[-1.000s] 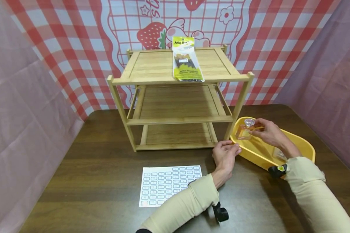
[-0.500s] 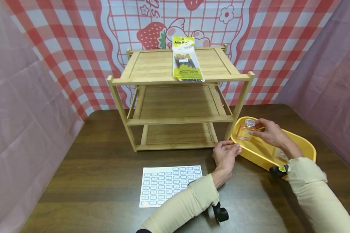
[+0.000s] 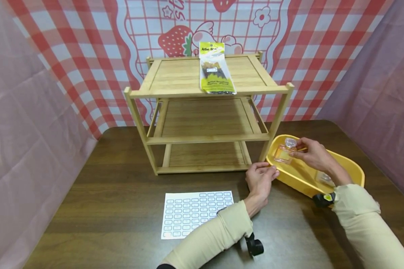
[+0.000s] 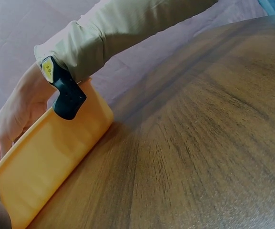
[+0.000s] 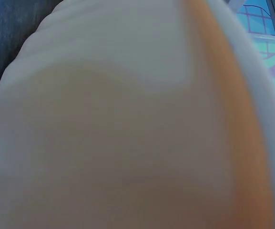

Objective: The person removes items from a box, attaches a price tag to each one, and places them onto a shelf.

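Glass bottle [image 3: 282, 154] leans within the left end of the yellow tray [image 3: 291, 180], just left of the right hand [image 3: 313, 154], whose thumb and fingers pinch its right side, while another clear item [image 3: 324, 179] lies under that wrist. Across the dark wooden table [image 3: 97, 209] run a sheet of labels [image 3: 192, 215], a three-tier wooden shelf [image 3: 175, 74] bearing a brush packet [image 3: 217, 69], and the left hand [image 3: 260, 181], its bent fingers at the tray's near rim, though I cannot tell whether they grip it. Pinkish drape [image 3: 37, 123], red-and-white checked strawberry cloth [image 3: 77, 63] and mauve drape [image 3: 370, 74] enclose the scene.
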`<move>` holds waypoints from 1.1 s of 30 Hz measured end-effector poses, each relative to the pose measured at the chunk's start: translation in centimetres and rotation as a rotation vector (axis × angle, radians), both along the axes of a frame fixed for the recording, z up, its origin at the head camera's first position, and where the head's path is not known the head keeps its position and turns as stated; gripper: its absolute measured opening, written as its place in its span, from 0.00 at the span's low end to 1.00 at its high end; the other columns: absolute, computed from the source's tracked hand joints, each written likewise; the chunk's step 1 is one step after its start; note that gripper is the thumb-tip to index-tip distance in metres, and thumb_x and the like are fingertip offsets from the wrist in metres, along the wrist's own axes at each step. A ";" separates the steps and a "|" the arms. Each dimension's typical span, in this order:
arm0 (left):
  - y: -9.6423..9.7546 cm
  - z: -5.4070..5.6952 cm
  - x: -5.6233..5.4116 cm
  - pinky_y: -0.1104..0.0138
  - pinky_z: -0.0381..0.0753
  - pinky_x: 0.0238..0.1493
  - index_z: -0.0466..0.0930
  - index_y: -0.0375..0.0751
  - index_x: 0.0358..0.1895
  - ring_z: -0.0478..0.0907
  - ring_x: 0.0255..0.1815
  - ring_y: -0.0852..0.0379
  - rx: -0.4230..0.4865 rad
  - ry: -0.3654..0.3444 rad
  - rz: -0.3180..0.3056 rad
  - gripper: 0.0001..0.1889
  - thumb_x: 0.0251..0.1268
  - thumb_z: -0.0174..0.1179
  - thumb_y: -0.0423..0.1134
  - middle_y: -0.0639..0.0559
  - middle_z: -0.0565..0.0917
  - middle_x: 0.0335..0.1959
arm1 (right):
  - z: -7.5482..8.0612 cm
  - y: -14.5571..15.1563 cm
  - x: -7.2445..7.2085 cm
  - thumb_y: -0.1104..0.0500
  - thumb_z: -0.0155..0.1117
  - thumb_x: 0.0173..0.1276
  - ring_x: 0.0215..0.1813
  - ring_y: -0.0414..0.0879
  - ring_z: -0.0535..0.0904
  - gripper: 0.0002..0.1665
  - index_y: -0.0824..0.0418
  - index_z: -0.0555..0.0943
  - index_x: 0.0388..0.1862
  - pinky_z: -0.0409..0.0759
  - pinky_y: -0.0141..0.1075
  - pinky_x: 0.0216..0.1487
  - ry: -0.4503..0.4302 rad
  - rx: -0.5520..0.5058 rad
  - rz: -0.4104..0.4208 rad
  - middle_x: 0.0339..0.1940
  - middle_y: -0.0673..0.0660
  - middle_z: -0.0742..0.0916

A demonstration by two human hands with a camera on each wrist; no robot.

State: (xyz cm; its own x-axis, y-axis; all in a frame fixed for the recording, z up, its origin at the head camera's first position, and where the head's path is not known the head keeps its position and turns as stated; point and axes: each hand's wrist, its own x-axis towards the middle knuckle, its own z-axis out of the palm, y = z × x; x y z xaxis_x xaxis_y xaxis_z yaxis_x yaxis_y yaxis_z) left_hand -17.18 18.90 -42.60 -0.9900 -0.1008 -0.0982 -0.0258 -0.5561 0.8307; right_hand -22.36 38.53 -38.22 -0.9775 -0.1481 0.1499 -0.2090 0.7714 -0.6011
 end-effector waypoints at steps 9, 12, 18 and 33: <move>0.0 -0.1 -0.1 0.65 0.88 0.34 0.80 0.28 0.39 0.88 0.28 0.49 0.008 -0.004 0.000 0.10 0.56 0.67 0.17 0.44 0.85 0.26 | 0.5 0.2 0.6 0.65 0.68 0.73 0.49 0.73 0.82 0.18 0.78 0.75 0.51 0.75 0.20 0.37 0.036 0.008 -0.013 0.47 0.78 0.83; 0.0 -0.1 0.0 0.65 0.89 0.34 0.80 0.28 0.39 0.88 0.28 0.47 0.006 -0.008 0.003 0.10 0.56 0.67 0.17 0.43 0.85 0.26 | 0.7 0.2 1.0 0.65 0.68 0.72 0.48 0.72 0.83 0.17 0.78 0.75 0.50 0.76 0.20 0.36 0.052 -0.006 -0.018 0.47 0.78 0.84; 0.0 0.0 0.0 0.64 0.89 0.35 0.80 0.29 0.39 0.88 0.29 0.46 0.007 -0.018 -0.010 0.11 0.56 0.68 0.17 0.42 0.85 0.27 | 1.5 0.2 1.9 0.66 0.71 0.69 0.40 0.49 0.86 0.16 0.76 0.78 0.49 0.77 0.20 0.34 0.118 -0.015 -0.041 0.45 0.76 0.85; -0.6 0.2 0.1 0.66 0.88 0.35 0.80 0.29 0.39 0.84 0.25 0.56 0.103 -0.060 -0.085 0.09 0.57 0.66 0.17 0.43 0.86 0.28 | 4.9 -0.5 5.2 0.61 0.73 0.70 0.38 0.21 0.75 0.19 0.71 0.78 0.52 0.75 0.17 0.34 0.172 -0.012 -0.102 0.44 0.68 0.86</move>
State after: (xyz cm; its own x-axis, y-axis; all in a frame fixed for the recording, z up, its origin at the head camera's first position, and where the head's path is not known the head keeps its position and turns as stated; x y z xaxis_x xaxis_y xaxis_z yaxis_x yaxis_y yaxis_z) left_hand -17.10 18.33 -42.40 -0.9866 -0.0036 -0.1630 -0.1241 -0.6321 0.7649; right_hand -17.19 38.05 -33.30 -0.9474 -0.0467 0.3167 -0.2302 0.7867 -0.5728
